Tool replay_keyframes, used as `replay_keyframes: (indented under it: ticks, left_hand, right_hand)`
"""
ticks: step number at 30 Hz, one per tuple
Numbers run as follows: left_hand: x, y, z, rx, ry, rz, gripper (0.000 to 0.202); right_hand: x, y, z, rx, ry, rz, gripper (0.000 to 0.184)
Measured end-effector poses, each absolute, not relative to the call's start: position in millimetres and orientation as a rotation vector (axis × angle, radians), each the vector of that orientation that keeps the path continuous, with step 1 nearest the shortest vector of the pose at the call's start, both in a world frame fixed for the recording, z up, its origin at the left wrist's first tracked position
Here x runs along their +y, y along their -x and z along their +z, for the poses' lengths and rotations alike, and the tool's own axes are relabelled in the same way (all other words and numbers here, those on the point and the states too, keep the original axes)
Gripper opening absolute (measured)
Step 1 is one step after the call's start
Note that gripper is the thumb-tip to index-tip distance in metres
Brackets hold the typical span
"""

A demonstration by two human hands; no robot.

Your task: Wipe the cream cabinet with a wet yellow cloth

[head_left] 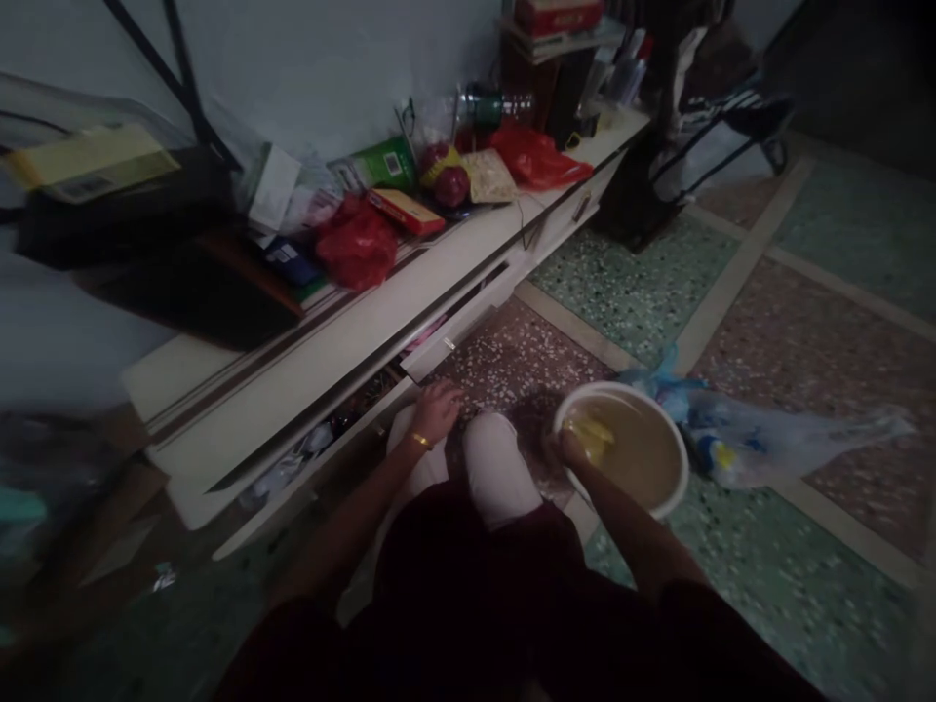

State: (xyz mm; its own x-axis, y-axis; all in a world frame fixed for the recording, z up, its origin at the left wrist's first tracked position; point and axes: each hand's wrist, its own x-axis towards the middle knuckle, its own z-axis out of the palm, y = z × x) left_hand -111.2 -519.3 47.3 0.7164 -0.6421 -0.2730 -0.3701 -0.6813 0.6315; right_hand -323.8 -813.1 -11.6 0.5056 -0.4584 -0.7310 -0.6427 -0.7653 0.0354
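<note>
Knees and dark lap fill the near bottom of the view, person crouched on the speckled floor [804,322]. Right hand [566,448] at about 1 o'clock from the lap, dipped over the near rim of the white basin [677,487], fingers curled on a yellow cloth [594,436] in murky water; grip looks closed on it, though blur hides the fingertips. Left hand [437,409] at about 11 o'clock, resting just below the open drawer [446,336], fingers bent, holding nothing I can see; gold bangle on the wrist. Risks, as a judgement: basin sits close to the knee, so a pull on the rim could tip it and slop water over the floor; a dripping cloth carried left could wet the drawer contents; the protruding drawer corner is near the left hand's knuckles. Plastic bag [767,444] lies touching the basin at 3 o'clock. Farther, at 12 o'clock, the low cabinet [380,312] carries a red bag [358,244], boxes and clutter.
</note>
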Motion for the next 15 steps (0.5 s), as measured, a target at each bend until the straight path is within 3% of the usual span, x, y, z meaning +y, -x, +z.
replay_keyframes:
  ticks: [7, 15]
  left_hand:
    - [-457, 88, 1, -0.637, -2.385, -0.605, 0.038]
    - [-436, 98, 12, -0.655, -2.360, -0.619, 0.040]
  right_hand:
    - [-786, 249, -53, 0.681, 2.445, 1.233, 0.033]
    - [-771, 232, -51, 0.345, 2.340, 1.267, 0.034]
